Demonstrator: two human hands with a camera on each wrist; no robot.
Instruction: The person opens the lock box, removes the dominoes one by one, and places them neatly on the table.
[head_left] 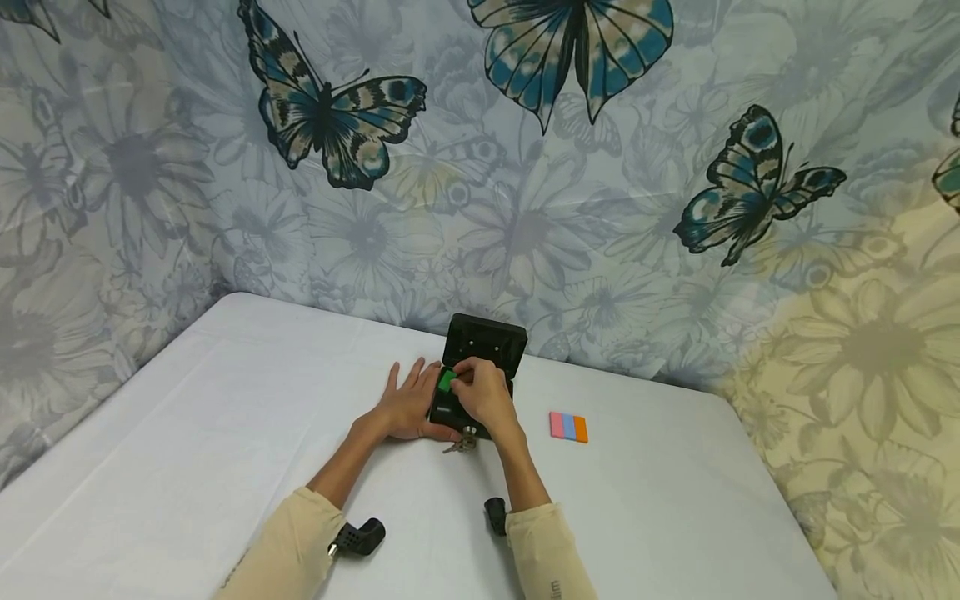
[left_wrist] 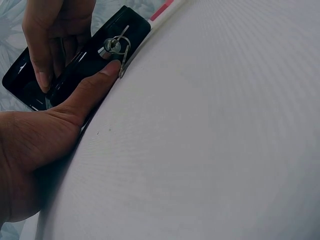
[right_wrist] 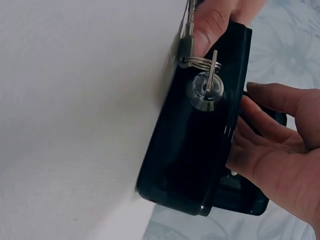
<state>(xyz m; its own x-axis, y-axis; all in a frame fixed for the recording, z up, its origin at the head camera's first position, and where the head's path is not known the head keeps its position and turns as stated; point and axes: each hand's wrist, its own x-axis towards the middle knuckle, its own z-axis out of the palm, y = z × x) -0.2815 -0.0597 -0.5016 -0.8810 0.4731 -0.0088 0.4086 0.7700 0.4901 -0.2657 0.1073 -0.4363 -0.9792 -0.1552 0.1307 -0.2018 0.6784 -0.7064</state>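
A small black cash box (head_left: 444, 414) stands on the table with its lid (head_left: 486, 340) raised. My left hand (head_left: 408, 410) rests against its left side with fingers straight and spread. The left thumb (left_wrist: 95, 85) presses on the box's front, close to the lock. Over the box's inside, my right hand (head_left: 486, 396) pinches a green sticky note pad (head_left: 447, 381) between thumb and fingers. A key (right_wrist: 212, 70) sits in the lock (right_wrist: 206, 91), and more keys (head_left: 462, 444) hang from its ring. The right fingertips are partly hidden in the wrist views.
Pink, blue and orange sticky notes (head_left: 568, 427) lie side by side on the white table (head_left: 675, 500), right of the box. Black wrist-worn devices (head_left: 360, 537) show at both sleeves. A butterfly-patterned cloth (head_left: 525, 225) hangs right behind the table's far edge.
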